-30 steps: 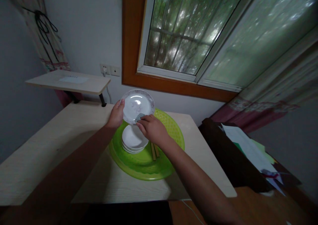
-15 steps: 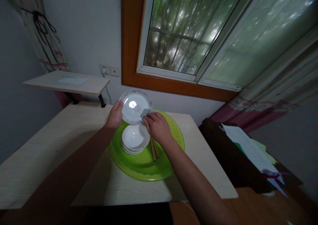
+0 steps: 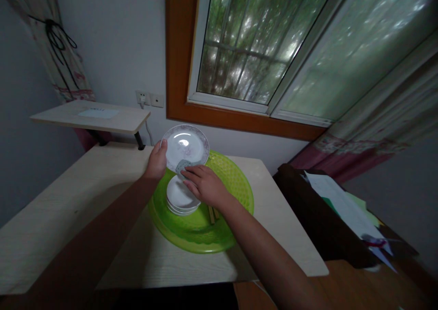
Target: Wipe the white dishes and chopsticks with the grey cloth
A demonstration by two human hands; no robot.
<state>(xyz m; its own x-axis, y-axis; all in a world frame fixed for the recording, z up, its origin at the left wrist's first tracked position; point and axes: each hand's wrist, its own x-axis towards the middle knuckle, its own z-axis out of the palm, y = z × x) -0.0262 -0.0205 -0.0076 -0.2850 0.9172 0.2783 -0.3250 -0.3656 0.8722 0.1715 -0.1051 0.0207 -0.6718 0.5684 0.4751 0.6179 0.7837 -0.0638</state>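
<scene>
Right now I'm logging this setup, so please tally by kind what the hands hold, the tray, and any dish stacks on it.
Plate: 1
Grey cloth: 1
Green tray: 1
Stack of white bowls: 1 (layers too close to count)
Total: 4

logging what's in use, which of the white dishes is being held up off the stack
The plate with the patterned rim, gripped by the left hand; the others sit stacked below.

L hand (image 3: 158,160) gripping; R hand (image 3: 204,183) pinching.
</scene>
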